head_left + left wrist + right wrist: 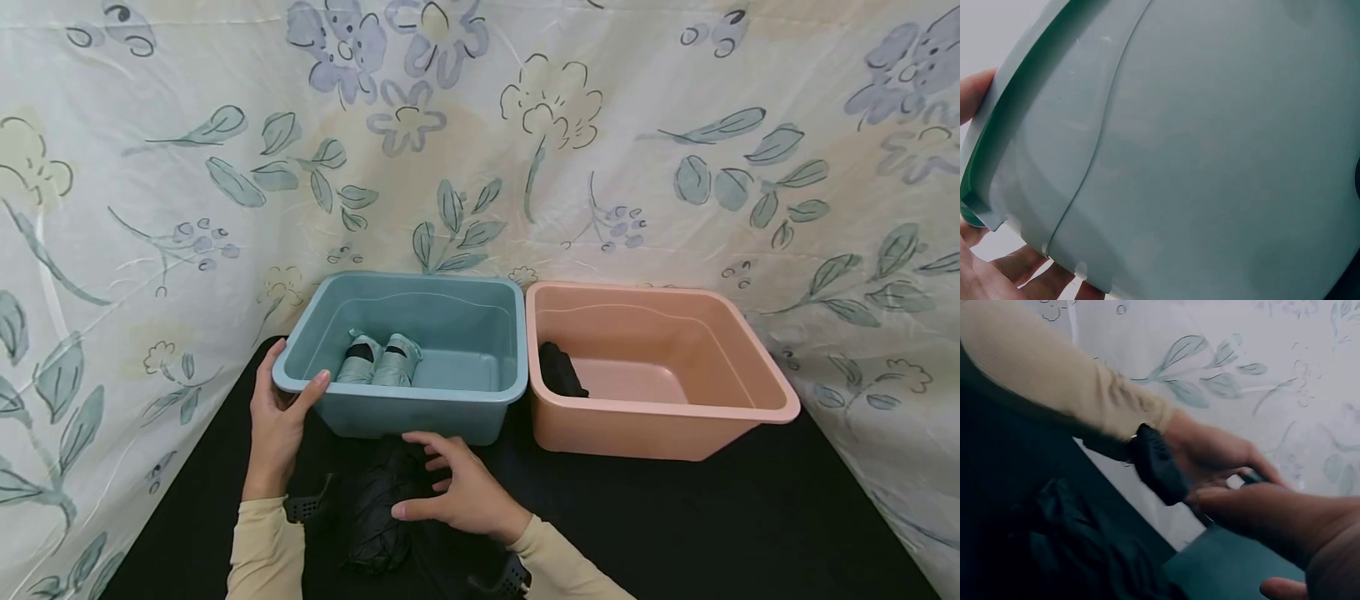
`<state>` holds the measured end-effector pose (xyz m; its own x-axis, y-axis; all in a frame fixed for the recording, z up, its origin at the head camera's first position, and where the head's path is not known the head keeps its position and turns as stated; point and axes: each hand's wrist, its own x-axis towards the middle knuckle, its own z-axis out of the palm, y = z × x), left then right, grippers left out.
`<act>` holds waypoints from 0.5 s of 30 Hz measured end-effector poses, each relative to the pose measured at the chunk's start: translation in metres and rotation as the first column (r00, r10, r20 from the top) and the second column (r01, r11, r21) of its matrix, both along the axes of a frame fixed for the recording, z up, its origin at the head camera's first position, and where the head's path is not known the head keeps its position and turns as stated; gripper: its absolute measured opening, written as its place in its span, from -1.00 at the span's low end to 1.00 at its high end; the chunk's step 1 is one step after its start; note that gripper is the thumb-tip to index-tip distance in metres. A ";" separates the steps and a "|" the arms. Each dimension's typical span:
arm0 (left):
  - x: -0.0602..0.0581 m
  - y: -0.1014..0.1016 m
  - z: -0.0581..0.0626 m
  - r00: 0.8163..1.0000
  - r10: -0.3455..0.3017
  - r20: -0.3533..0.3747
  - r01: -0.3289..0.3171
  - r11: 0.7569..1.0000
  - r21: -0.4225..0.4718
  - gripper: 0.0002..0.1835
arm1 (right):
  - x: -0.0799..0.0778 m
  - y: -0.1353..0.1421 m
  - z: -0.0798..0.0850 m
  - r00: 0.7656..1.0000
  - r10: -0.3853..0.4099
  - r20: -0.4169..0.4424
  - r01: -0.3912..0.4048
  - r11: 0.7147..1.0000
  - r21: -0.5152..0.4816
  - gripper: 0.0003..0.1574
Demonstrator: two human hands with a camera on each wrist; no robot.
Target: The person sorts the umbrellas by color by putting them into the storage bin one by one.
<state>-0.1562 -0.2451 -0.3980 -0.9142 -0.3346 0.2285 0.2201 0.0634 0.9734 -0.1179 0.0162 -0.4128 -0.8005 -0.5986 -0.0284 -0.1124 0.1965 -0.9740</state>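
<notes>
My left hand (277, 417) grips the left corner of a teal plastic bin (420, 414), thumb along the front rim and fingers at the side. In the left wrist view the bin's wall (1210, 137) fills most of the picture, with fingers (1022, 265) at its edge. Inside the bin lie two pale teal rolled bundles (397, 362) with black bands. My right hand (468, 492) hovers beside a black crinkled bundle (378, 517) in front of the bin, thumb and fingers apart and holding nothing. That bundle (1079, 544) shows dimly in the right wrist view.
A pink bin (622, 433) stands right of the teal one, nearly touching it, with a black rolled item (561, 371) at its left inside. Both bins stand on a black cloth surface (675, 525). A floral curtain (622, 183) hangs behind and at the sides.
</notes>
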 end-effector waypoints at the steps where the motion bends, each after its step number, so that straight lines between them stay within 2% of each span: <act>1: 0.000 0.000 0.000 1.000 0.000 -0.002 0.000 1.000 0.000 -0.21 | 0.000 -0.003 -0.003 1.000 -0.008 0.013 0.008 1.000 0.011 -0.16; 8: 0.000 -0.001 -0.001 1.000 0.009 0.002 -0.009 1.000 -0.005 -0.21 | -0.002 -0.022 -0.020 0.998 -0.042 0.055 0.036 0.994 0.102 -0.07; 15: -0.001 0.000 -0.001 1.000 0.005 -0.013 -0.005 1.000 -0.006 -0.22 | -0.002 -0.036 -0.029 0.996 -0.059 0.069 0.049 0.990 0.131 -0.03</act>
